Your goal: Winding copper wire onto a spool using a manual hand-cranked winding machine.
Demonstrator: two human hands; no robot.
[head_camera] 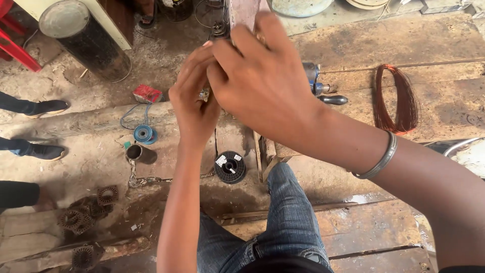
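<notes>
A rough motor-repair workshop, open to bare dirt. A worn wooden workbench [404, 45] on the right carries a hank of copper winding wire [396, 98]. On the ground lie rusty stator cores [83, 220] at near left, a black wire spool [230, 167], a blue spool [144, 134] and a metal drum [83, 38] at far left.

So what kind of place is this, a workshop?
Probably a rough motor-rewinding workshop: a copper wire coil lies on the worn wooden bench, wire spools sit on the dirt floor, and rusty stator cores lie nearby.
</notes>
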